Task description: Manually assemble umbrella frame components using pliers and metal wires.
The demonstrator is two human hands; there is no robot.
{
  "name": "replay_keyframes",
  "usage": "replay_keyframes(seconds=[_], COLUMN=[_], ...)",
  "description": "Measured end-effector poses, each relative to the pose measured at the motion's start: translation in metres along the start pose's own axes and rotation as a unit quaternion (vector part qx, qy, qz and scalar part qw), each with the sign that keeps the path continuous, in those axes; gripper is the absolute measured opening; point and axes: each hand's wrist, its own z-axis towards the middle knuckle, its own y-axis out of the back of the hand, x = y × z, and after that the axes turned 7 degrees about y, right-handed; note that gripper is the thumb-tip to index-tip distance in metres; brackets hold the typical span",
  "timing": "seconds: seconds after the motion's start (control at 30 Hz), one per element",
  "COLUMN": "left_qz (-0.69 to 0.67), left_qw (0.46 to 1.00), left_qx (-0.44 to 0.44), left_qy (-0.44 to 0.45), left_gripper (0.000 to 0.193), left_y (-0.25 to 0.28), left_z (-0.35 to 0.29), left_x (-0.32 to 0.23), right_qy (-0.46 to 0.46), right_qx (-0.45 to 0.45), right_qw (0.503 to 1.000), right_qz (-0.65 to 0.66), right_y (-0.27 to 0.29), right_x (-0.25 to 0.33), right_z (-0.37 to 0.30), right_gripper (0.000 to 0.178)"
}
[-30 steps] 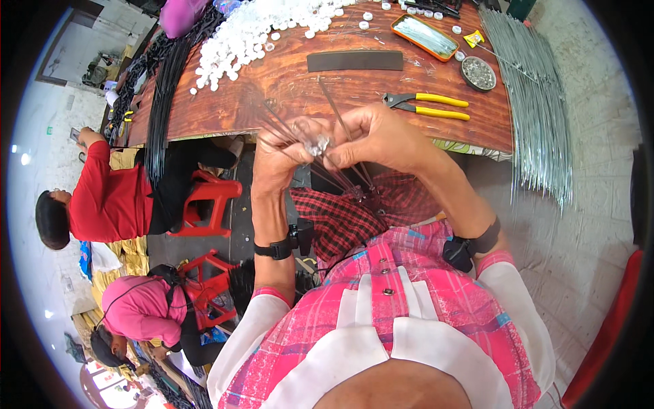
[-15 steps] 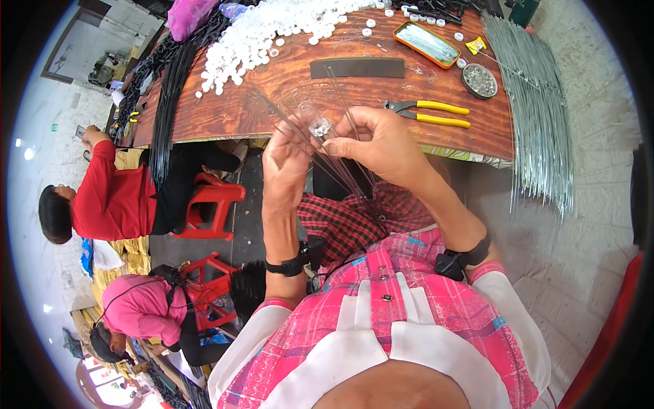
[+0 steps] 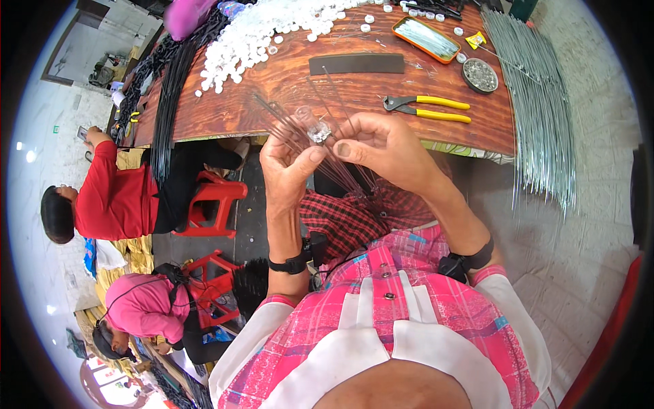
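Head view shows your left hand (image 3: 289, 167) and right hand (image 3: 381, 146) pinching a small clear cap (image 3: 317, 131) threaded with thin wires (image 3: 340, 170), just in front of the wooden table (image 3: 272, 88). If your pinch loosens, the cap could slide off and the wires splay.

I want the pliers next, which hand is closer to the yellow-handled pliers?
Right. The right hand is just below the pliers; the left hand is farther off, left and below them.

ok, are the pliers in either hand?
No, the pliers lie on the table, apart from both hands, which hold a small clear piece with thin rods.
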Motion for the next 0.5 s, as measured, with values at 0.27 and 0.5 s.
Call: replay_keyframes(seconds=[0.27,0.5], left_qz=[0.040,0.129], left_qw=[0.999,0.986], left_qx=[-0.029,-0.102], left_qy=[0.006,-0.023], left_gripper=[0.046,0.032], left_y=[-0.012,-0.031], left_z=[-0.003,-0.007], left_x=[-0.006,-0.012], right_qy=[0.017,0.034], right_qx=[-0.009,-0.019], right_qw=[1.000,0.997], right_qz=[0.017,-0.065], right_y=[0.001,0.005], right_x=[-0.003,-0.002], right_z=[-0.005,0.002], right_gripper=[0.020,0.016])
